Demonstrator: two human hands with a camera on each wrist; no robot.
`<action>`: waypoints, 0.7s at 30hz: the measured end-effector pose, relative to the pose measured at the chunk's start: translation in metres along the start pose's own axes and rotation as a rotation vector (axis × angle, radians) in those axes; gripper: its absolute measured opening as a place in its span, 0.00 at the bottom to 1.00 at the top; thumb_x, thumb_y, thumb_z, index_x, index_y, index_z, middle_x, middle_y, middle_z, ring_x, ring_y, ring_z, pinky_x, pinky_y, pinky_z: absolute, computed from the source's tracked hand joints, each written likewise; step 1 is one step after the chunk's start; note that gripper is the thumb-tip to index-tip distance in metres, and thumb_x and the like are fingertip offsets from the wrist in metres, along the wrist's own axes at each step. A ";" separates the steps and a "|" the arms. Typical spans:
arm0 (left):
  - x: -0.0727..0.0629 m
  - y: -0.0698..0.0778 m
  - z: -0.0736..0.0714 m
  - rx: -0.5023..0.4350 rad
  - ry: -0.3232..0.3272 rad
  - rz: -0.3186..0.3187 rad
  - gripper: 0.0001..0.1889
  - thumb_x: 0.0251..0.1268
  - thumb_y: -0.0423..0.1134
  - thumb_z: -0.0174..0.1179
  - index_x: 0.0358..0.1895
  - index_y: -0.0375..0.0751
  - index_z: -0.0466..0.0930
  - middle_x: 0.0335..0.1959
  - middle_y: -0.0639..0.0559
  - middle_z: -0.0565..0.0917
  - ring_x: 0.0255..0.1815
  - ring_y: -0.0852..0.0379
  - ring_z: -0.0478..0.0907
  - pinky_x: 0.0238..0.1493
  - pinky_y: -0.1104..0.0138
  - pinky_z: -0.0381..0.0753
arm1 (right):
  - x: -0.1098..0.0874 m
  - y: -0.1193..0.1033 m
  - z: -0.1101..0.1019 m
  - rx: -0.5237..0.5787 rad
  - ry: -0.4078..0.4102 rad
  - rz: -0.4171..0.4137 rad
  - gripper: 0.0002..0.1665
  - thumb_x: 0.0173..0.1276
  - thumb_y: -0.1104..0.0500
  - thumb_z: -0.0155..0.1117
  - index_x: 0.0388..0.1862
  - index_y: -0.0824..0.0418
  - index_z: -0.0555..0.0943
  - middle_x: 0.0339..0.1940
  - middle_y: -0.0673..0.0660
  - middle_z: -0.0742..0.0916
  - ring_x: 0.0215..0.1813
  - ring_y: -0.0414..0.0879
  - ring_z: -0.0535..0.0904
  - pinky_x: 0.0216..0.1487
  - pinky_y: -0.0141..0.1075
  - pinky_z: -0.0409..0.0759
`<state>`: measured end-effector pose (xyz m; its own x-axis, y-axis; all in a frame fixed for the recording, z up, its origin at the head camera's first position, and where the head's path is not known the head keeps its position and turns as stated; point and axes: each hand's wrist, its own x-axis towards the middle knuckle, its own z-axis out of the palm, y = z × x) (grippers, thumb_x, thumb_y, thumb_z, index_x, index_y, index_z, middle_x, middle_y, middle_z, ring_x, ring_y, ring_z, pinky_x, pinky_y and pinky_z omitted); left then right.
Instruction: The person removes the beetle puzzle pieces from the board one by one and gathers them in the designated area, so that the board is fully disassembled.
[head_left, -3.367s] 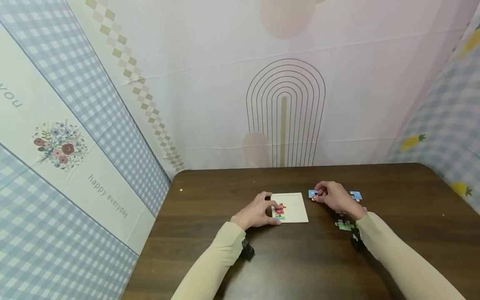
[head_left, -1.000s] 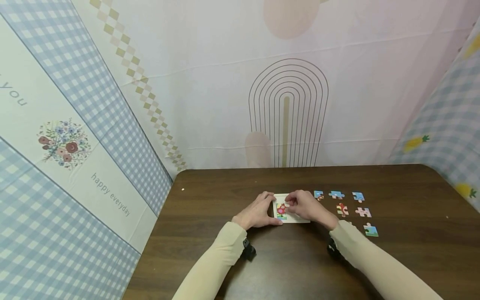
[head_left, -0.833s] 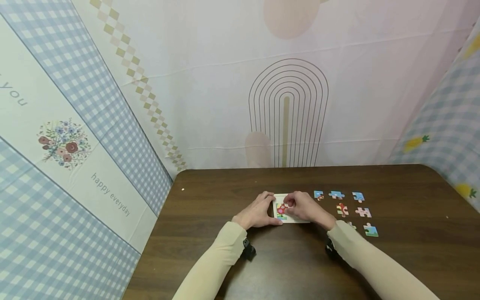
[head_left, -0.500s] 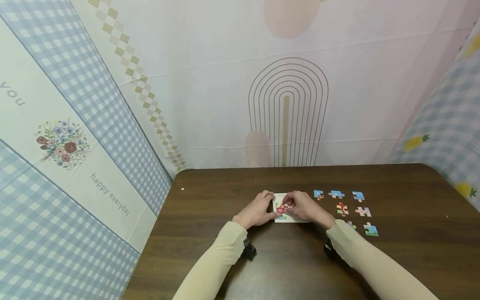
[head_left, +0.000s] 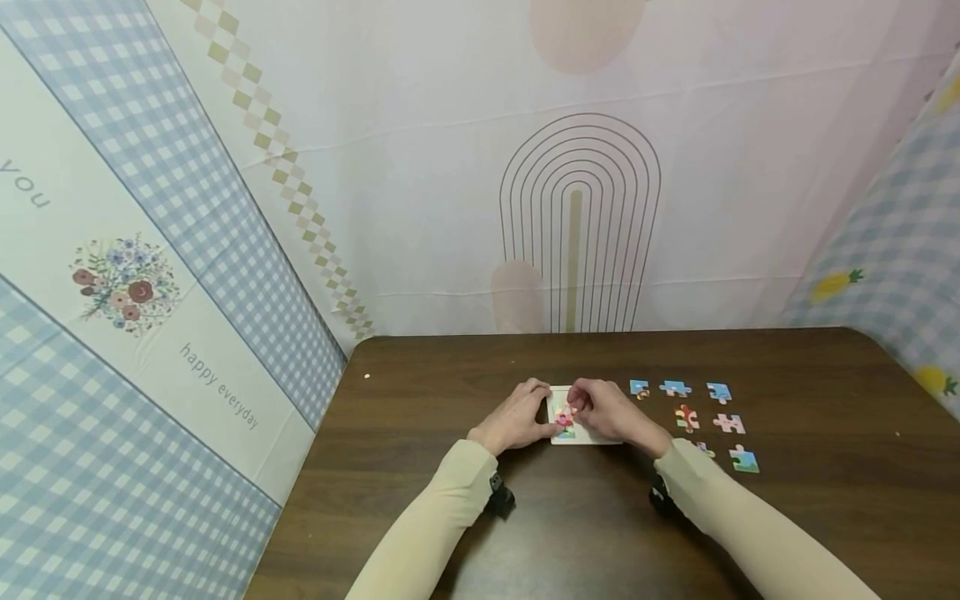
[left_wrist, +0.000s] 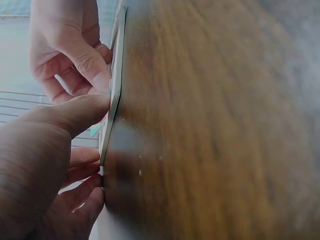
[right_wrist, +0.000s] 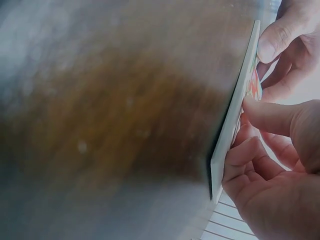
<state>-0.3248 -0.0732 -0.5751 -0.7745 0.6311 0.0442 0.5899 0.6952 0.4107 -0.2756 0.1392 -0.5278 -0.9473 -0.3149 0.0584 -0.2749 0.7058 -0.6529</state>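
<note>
A white puzzle tray [head_left: 600, 438] lies on the table with joined puzzle pieces [head_left: 566, 425] showing a red flower at its left side. My left hand [head_left: 514, 418] spans the tray's left edge, fingers at the far corner and thumb over the pieces. Above the tray, my right hand [head_left: 611, 412] pinches with thumb and forefinger at a puzzle piece, mostly hidden by the fingers. Seen edge-on in the right wrist view, the tray [right_wrist: 227, 132] has a red-patterned piece [right_wrist: 256, 86] tilted up between both hands. In the left wrist view, the left thumb [left_wrist: 90, 107] touches the tray's edge.
Several loose jigsaw pieces lie right of the tray, among them a blue one [head_left: 676, 388], a red one [head_left: 686, 418], a pink one [head_left: 729, 423] and a blue-green one [head_left: 744, 460]. The brown table [head_left: 585, 517] ends at a fabric backdrop [head_left: 420, 233].
My right hand has come left from the loose pieces to the tray and now makes only small movements there. The left thumb has shifted from the tray's front edge onto the flower pieces.
</note>
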 end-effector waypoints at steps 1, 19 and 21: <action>0.000 0.000 -0.001 -0.011 -0.001 -0.001 0.37 0.72 0.56 0.72 0.76 0.36 0.76 0.77 0.45 0.76 0.80 0.47 0.73 0.81 0.56 0.74 | 0.000 0.000 0.000 -0.005 0.004 0.006 0.10 0.65 0.75 0.70 0.43 0.66 0.84 0.36 0.59 0.87 0.38 0.43 0.80 0.42 0.35 0.80; -0.005 0.007 -0.008 -0.048 -0.032 -0.040 0.38 0.73 0.55 0.71 0.78 0.37 0.73 0.79 0.47 0.74 0.81 0.50 0.70 0.81 0.58 0.73 | 0.000 0.002 -0.001 -0.008 0.032 0.028 0.06 0.67 0.72 0.70 0.36 0.64 0.89 0.31 0.55 0.89 0.34 0.42 0.79 0.39 0.33 0.79; -0.005 0.007 -0.007 -0.055 -0.027 -0.045 0.38 0.73 0.54 0.72 0.78 0.37 0.73 0.79 0.47 0.74 0.81 0.49 0.70 0.82 0.57 0.73 | -0.001 0.001 -0.002 -0.007 0.034 0.030 0.06 0.67 0.72 0.71 0.36 0.64 0.90 0.31 0.55 0.90 0.34 0.41 0.79 0.39 0.32 0.79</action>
<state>-0.3185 -0.0743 -0.5659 -0.7931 0.6091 -0.0002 0.5402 0.7037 0.4615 -0.2754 0.1413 -0.5273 -0.9602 -0.2719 0.0645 -0.2472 0.7188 -0.6498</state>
